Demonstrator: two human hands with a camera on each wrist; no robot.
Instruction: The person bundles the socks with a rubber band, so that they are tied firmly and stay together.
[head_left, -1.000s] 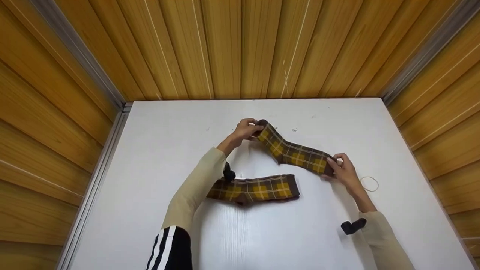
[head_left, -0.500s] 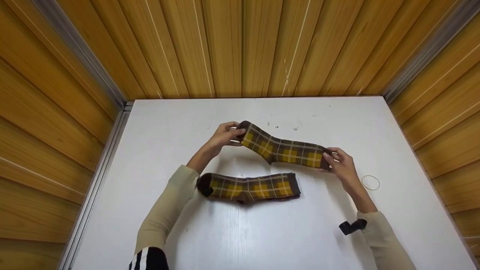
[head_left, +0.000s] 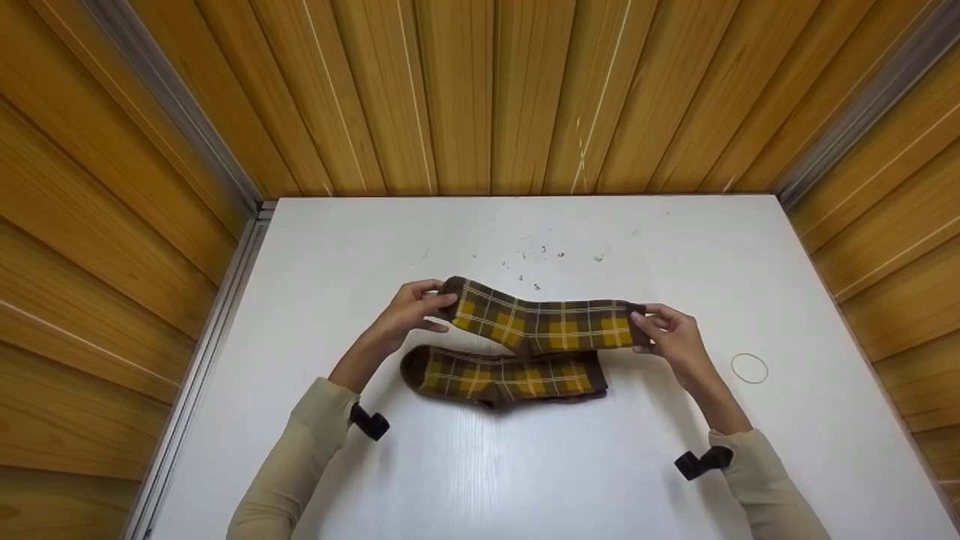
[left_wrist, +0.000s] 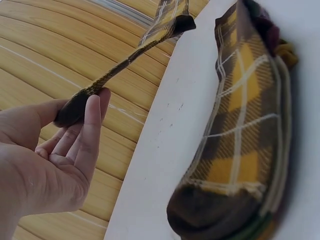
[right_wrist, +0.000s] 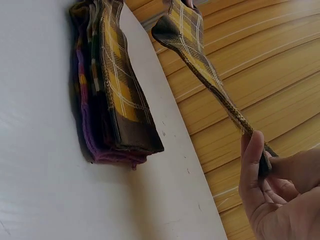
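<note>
Held up level between both hands is a brown and yellow plaid sock (head_left: 540, 326). My left hand (head_left: 405, 313) pinches its dark toe, and my right hand (head_left: 671, 337) pinches the cuff at the other end. Just below it in the head view, a stack of socks (head_left: 502, 379) lies on the table, with a matching plaid sock on top. Edges of purple, green and other coloured socks (right_wrist: 82, 100) show beneath that one in the right wrist view. From the left wrist, the stack's dark toe (left_wrist: 215, 212) is close by, apart from the hand.
A thin rubber band (head_left: 749, 368) lies on the white table (head_left: 480, 480) to the right of my right hand. Small dark marks (head_left: 536, 286) dot the tabletop behind the sock. Wood-patterned walls (head_left: 465, 97) enclose the back and sides.
The held sock has come left and nearer, from tilted to almost level, and now overlaps the stack's back edge in the head view. My left hand moved left and down; the right stayed nearly put.
</note>
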